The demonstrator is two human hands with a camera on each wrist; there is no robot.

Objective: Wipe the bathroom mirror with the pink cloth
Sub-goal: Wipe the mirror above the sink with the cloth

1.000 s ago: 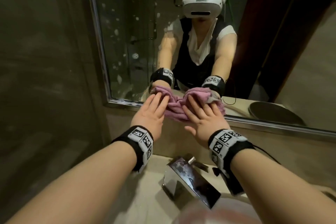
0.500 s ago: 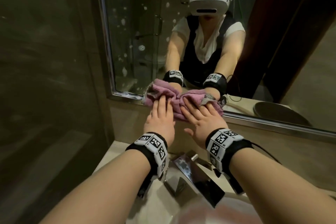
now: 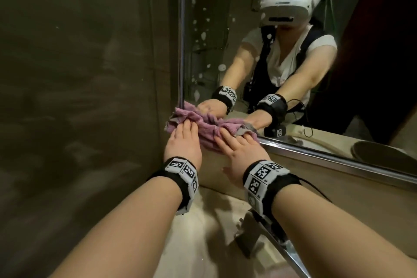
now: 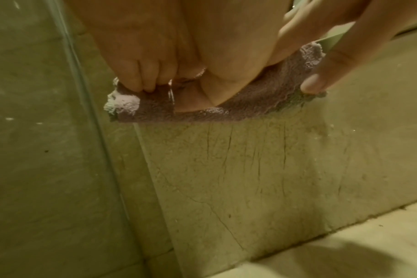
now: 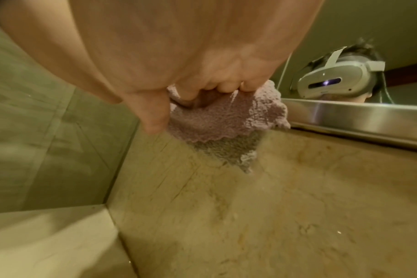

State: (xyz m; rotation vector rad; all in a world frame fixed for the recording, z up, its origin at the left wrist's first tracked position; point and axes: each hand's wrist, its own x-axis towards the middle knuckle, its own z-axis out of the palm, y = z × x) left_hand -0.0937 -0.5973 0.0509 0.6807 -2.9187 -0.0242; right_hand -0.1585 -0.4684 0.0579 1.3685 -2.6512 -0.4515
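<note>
**Cloth pressed into the mirror's lower left corner, upper glass still spotted**

The wiping step is under way. Both hands press the crumpled pink terry cloth (image 3: 206, 127) against the bottom left corner of the steel-framed bathroom mirror (image 3: 225, 29), where the upright frame meets the lower rail. The left hand (image 3: 182, 142) lies flat, its fingers (image 3: 187, 126) straight and close together on the cloth's left half; the left wrist view shows their tips bearing down on the cloth's edge. The right hand (image 3: 240, 153) lies just beside it with fingers (image 3: 242, 140) spread a little over the right half, the thumb held out to the side; in the right wrist view the fingertips look slightly bent into the fabric, though I cannot tell if they pinch it.

The cloth sits under the fingers of both hands, bunched between them, its lower edge hanging over the beige stone wall below the rail.

White spots cover the glass higher up on the left, so much seems left to do. The next move probably calls for steady pressure while sliding the cloth upward along that edge
</note>
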